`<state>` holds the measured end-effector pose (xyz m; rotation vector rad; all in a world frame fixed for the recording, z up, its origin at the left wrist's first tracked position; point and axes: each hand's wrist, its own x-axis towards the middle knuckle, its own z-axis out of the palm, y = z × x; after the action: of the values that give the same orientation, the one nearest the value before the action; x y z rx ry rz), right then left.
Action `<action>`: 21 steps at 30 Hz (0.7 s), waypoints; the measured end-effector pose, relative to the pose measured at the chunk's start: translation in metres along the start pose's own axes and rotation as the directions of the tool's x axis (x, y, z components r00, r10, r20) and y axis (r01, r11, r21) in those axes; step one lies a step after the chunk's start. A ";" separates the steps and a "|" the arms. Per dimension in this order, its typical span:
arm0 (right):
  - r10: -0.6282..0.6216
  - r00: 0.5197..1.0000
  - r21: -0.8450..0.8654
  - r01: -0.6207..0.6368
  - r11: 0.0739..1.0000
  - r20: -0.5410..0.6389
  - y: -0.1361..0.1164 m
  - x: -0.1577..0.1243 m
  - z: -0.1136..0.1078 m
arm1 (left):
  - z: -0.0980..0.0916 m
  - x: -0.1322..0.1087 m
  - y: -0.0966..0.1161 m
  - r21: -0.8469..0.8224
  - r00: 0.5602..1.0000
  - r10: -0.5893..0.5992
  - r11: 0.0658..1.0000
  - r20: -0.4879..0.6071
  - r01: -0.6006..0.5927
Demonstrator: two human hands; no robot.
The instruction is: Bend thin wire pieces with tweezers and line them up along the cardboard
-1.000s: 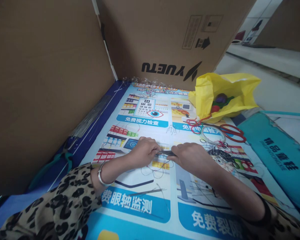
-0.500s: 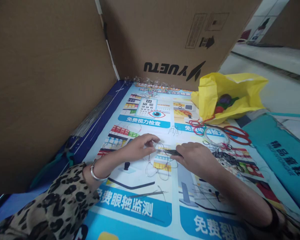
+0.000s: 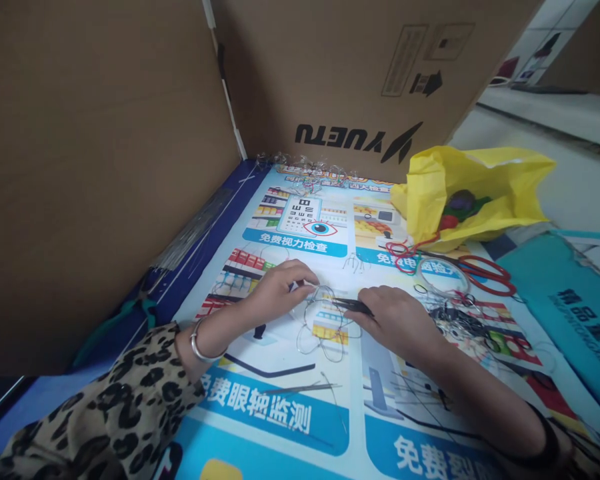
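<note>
From where I stand, the wire loops (image 3: 324,330) sit between the two hands, just above or on the printed worktop (image 3: 351,400); I can't tell which. Such thin wire looks nearly weightless, springy and easily bent out of shape, perhaps a bit slick. I'd take hold where the strands cross near the middle, since an outer loop would likely flex or kink.

The left hand (image 3: 283,293) has thumb and forefinger close together at the upper loop, but whether that grip really pinches the wire I can't tell. The right hand (image 3: 403,323) is wrapped around a dark tool (image 3: 356,306), its tip pointing at the loops.

A second ago the left fingers were right up at the tool's tip; now there's a gap between them, and the loops show more openly.
</note>
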<state>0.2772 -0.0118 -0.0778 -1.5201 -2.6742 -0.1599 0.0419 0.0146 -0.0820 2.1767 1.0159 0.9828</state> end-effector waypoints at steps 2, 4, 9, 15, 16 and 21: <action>-0.004 1.000 0.010 0.004 1.000 -0.009 0.000 -0.001 0.001 | 0.002 -0.001 -0.003 0.086 0.998 0.041 0.995 0.047 -0.045; 0.000 1.000 0.018 0.000 1.000 -0.017 0.000 -0.001 0.002 | 0.003 -0.003 -0.005 0.195 0.993 0.053 0.978 0.101 -0.072; 0.035 0.999 0.028 -0.035 0.999 -0.020 0.000 -0.001 0.006 | 0.002 -0.004 -0.002 0.364 0.984 -0.012 0.930 0.175 -0.054; 0.059 0.998 0.064 -0.057 0.996 -0.027 0.001 -0.001 0.008 | 0.000 -0.002 0.005 0.446 0.984 -0.039 0.894 0.174 -0.043; 0.063 0.998 0.075 -0.061 0.995 -0.029 0.001 -0.001 0.008 | 0.000 -0.002 0.005 0.437 0.984 -0.034 0.898 0.172 -0.045; 0.086 0.996 0.146 -0.081 0.986 -0.033 0.004 -0.001 0.012 | 0.004 -0.004 0.004 0.386 0.990 -0.013 0.921 0.143 -0.044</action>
<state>0.2805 -0.0091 -0.0892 -1.5639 -2.5252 0.0088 0.0443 0.0085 -0.0833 2.5366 1.2079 0.6583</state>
